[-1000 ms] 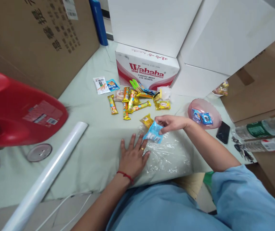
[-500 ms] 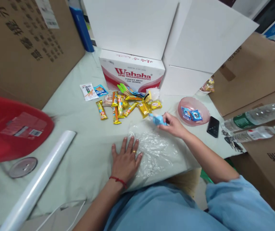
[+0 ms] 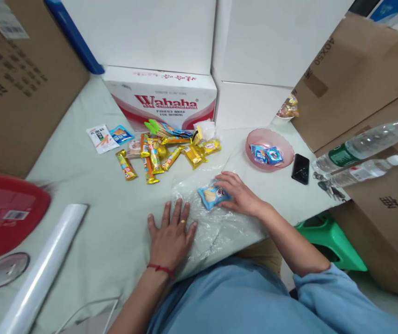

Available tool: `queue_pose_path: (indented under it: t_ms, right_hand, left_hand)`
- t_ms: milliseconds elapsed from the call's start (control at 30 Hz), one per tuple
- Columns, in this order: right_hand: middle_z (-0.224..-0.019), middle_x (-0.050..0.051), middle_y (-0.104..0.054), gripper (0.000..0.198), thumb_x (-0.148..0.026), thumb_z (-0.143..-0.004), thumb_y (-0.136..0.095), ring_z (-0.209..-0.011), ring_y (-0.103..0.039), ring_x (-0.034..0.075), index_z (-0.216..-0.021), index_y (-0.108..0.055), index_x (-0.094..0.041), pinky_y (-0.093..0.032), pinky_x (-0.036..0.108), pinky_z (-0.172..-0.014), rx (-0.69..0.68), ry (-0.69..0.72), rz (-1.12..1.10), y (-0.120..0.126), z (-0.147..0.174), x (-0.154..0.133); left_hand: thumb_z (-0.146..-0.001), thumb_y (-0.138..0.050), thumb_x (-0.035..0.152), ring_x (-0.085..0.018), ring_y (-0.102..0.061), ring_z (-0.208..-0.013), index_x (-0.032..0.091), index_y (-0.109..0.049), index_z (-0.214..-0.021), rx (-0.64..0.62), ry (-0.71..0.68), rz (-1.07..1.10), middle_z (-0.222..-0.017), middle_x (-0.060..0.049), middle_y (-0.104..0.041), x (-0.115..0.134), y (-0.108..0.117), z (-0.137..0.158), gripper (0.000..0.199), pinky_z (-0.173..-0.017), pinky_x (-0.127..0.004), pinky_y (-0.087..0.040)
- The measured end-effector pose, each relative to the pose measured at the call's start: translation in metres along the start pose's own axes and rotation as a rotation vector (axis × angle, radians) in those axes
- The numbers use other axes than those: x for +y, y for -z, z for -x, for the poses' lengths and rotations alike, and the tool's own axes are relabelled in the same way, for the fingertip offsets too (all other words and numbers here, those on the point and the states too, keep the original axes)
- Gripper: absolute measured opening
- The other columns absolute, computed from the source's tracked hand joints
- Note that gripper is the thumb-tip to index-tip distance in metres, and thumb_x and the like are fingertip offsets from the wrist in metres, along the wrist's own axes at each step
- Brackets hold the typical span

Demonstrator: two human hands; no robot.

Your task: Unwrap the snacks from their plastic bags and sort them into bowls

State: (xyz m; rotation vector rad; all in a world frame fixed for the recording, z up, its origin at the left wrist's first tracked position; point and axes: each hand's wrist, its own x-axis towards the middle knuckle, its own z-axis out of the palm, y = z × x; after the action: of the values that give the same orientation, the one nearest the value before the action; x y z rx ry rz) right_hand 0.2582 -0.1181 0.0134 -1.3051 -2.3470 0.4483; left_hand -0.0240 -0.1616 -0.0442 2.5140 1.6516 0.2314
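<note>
My left hand (image 3: 171,234) lies flat with its fingers spread, pressing the left edge of a clear plastic bag (image 3: 213,236) against the tabletop. A light-blue snack packet (image 3: 210,196) rests on that bag, its printed face up. The fingers and thumb of my right hand (image 3: 239,194) are around the packet's right end, hiding part of it. Beyond the bag is a loose pile of yellow-wrapped snack bars (image 3: 154,157). To the right of the pile stands a pink translucent bowl (image 3: 287,155) with blue packets in it.
A white-and-red Wahaba-style water carton (image 3: 171,104) backs the pile. At right are a black phone (image 3: 300,169), keys (image 3: 331,190) and two plastic bottles (image 3: 362,172). A plastic roll (image 3: 46,264), a round lid (image 3: 6,270) and a red plastic object (image 3: 11,204) lie left.
My right hand has brought the blue packet down and nearer onto the clear bag. My left hand stays flat on the bag's edge. The view has shifted somewhat.
</note>
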Motion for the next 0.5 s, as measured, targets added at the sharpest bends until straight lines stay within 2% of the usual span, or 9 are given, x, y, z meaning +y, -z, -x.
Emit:
queue_pose_path:
  t_ms: [67,133,267,400,500]
  right_hand:
    - [-0.158,0.016,-0.050,0.058,-0.025,-0.086,-0.081,-0.155,-0.033,0.037,-0.141,-0.061,-0.024,-0.035,0.060,-0.123,-0.087,0.026,0.051,-0.005,-0.005,0.003]
    - [-0.153,0.016,-0.054,0.050,-0.020,-0.090,-0.075,-0.148,-0.042,0.035,-0.138,-0.065,-0.023,-0.039,0.057,-0.121,-0.111,0.026,0.071,-0.012,-0.008,0.005]
    - [-0.133,0.017,-0.064,0.041,-0.024,-0.100,-0.060,-0.124,-0.060,0.029,-0.140,-0.066,-0.021,-0.051,0.047,-0.107,0.003,-0.037,-0.042,-0.013,-0.008,0.015]
    - [-0.128,0.012,-0.070,0.048,-0.045,-0.104,-0.056,-0.115,-0.066,0.026,-0.147,-0.061,-0.023,-0.053,0.042,-0.103,0.106,-0.146,-0.322,0.020,-0.004,0.031]
    - [-0.127,0.008,-0.072,0.052,-0.056,-0.106,-0.051,-0.115,-0.068,0.026,-0.144,-0.064,-0.023,-0.053,0.040,-0.103,0.031,-0.253,-0.534,0.049,-0.005,0.037]
  left_hand:
    - [-0.105,-0.040,0.045,-0.040,-0.031,-0.159,0.028,-0.045,-0.161,-0.001,-0.002,0.000,-0.171,-0.011,-0.038,0.000,0.000,0.000,0.059,-0.124,-0.078,-0.005]
    - [-0.105,-0.039,0.045,-0.040,-0.031,-0.159,0.028,-0.045,-0.161,-0.005,0.001,-0.004,-0.171,-0.011,-0.039,0.000,0.001,0.000,0.059,-0.124,-0.078,-0.005]
    - [-0.106,-0.037,0.046,-0.040,-0.029,-0.160,0.027,-0.042,-0.163,-0.020,0.009,0.002,-0.172,-0.011,-0.036,0.001,0.002,0.000,0.061,-0.124,-0.079,-0.005]
    - [-0.106,-0.035,0.046,-0.039,-0.027,-0.161,0.025,-0.038,-0.165,-0.025,0.020,0.018,-0.172,-0.012,-0.034,0.002,0.001,0.000,0.063,-0.125,-0.077,-0.003]
    - [-0.105,-0.036,0.049,-0.041,-0.027,-0.161,0.023,-0.036,-0.166,-0.043,0.007,0.038,-0.173,-0.014,-0.032,-0.001,0.002,0.002,0.066,-0.124,-0.079,-0.003]
